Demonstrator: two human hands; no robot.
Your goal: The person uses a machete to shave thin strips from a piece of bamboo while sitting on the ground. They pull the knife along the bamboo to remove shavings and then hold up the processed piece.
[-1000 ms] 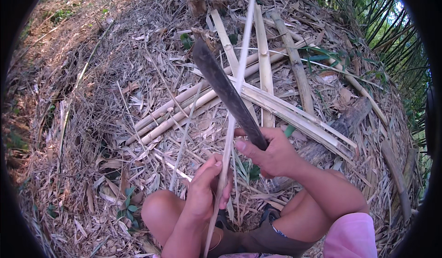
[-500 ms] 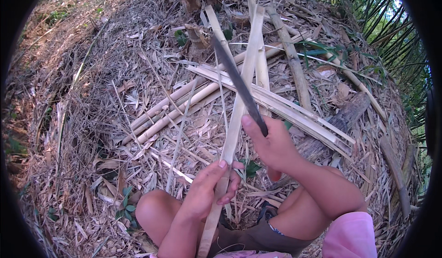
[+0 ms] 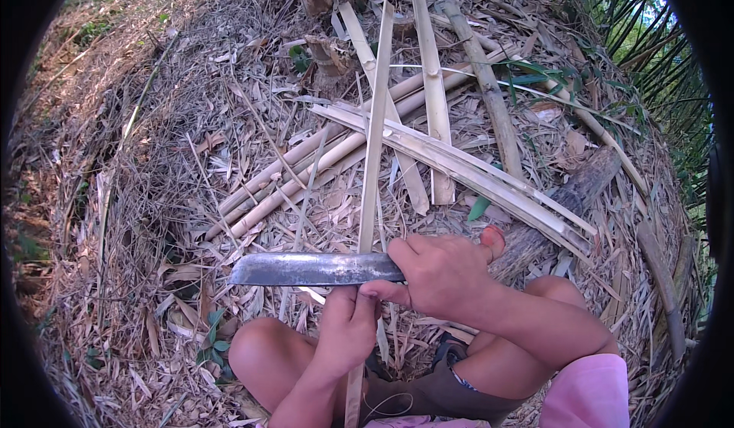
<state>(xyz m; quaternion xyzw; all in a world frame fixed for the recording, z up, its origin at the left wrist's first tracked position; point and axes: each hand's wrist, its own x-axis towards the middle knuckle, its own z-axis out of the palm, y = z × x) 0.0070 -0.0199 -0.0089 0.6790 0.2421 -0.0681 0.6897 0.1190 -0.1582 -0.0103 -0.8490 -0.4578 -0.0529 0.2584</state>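
Observation:
A long pale split bamboo strip (image 3: 375, 134) runs from my lap up across the litter. My left hand (image 3: 345, 327) is closed around its lower part. In my right hand (image 3: 449, 277) is a machete, its broad grey blade (image 3: 313, 269) lying crosswise over the strip just above my left fingers. The blade points left, its flat facing up. A reddish handle end (image 3: 493, 238) sticks out behind my right fist. My right thumb lies beside the strip, close to my left fingertips; whether they touch I cannot tell.
Beyond my hands lie a bundle of split bamboo (image 3: 466, 170), loose flat strips (image 3: 434, 95), bamboo poles (image 3: 306, 176) and a thicker pole (image 3: 487, 95). A dark log (image 3: 585, 183) rests at right. Cut stumps (image 3: 330, 57) stand at the back. Dry leaves and shavings cover the ground.
The machete has swung down from pointing away to lying crosswise over the strip. The strip's far end has shifted left. My right hand has come nearer to my left hand.

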